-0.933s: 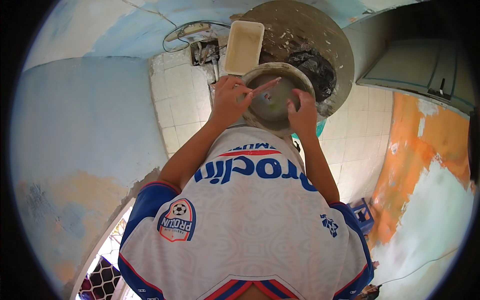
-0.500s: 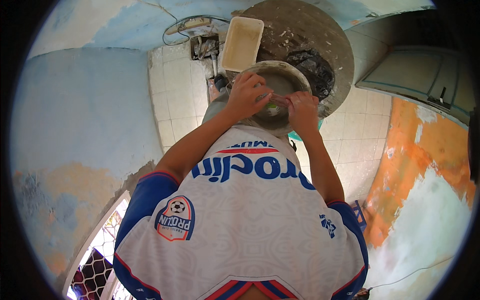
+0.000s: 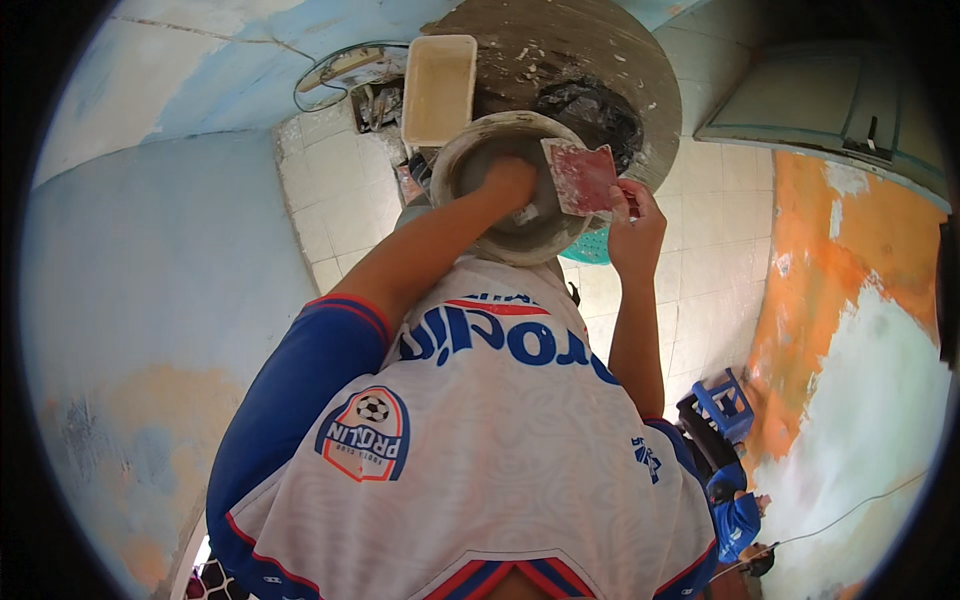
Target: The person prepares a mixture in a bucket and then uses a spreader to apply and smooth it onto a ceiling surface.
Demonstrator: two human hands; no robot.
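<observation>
A red, square flat scraper [image 3: 585, 178], smeared with pale dried material, is held by its lower right corner in my right hand [image 3: 638, 212]. The fingers are pinched on it, and the sheet overlaps the right rim of a round grey basin [image 3: 528, 250]. My left hand [image 3: 512, 180] reaches down inside the basin. Its fingers are hidden from above, so whether they hold anything does not show. A small whitish patch [image 3: 526, 213] shows on the basin's inside, just below that hand.
A cream rectangular tub [image 3: 440, 85] and a crumpled black plastic bag [image 3: 605, 110] rest on a round, spattered table [image 3: 510, 30]. Something teal and perforated [image 3: 590, 246] is below the basin. At lower right are a blue stool [image 3: 735, 402] and another person in blue [image 3: 735, 520].
Both hands were together over the basin with the scraper edge-on between them. My left hand has dropped into the basin; my right has drawn the scraper aside, its flat face now showing.
</observation>
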